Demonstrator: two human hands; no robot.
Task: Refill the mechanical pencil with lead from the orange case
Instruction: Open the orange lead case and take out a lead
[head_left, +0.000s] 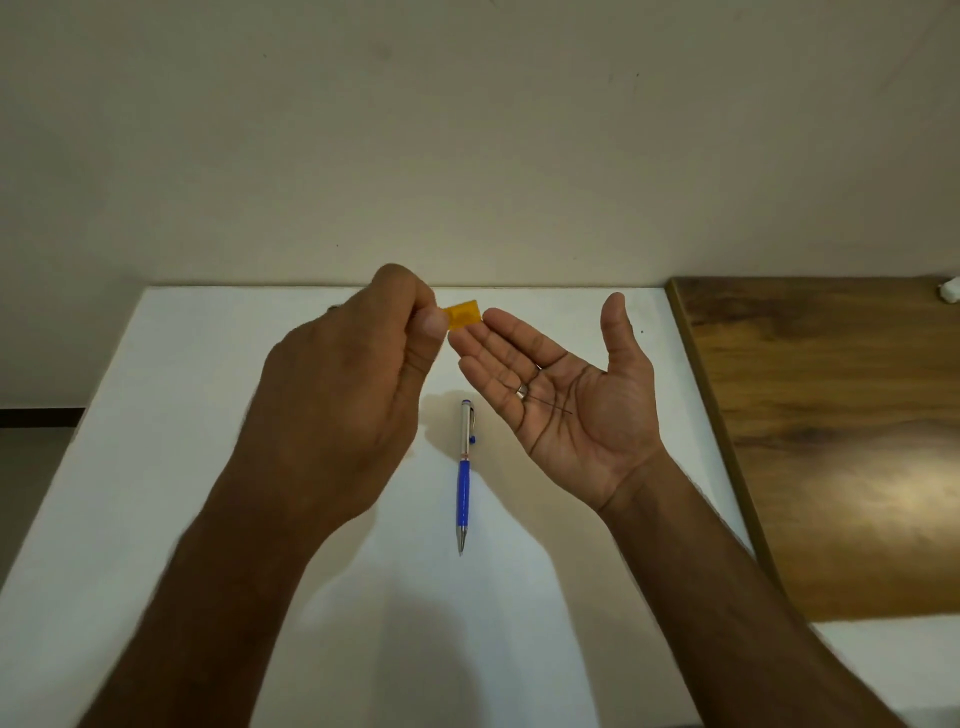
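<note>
My left hand (343, 395) pinches the small orange lead case (464, 316) between thumb and fingers, raised above the white table (208, 467). The case's free end points at the fingertips of my right hand (566, 395), which lies palm up with straight fingers. A thin dark lead (540, 400) rests across that palm, and a ring shows on one finger. The mechanical pencil (464, 475), blue grip and silver barrel, lies on the table between my hands, tip towards me.
A brown wooden surface (831, 441) adjoins the white table on the right, with a small white object (949, 296) at its far corner. A plain beige wall stands behind the table.
</note>
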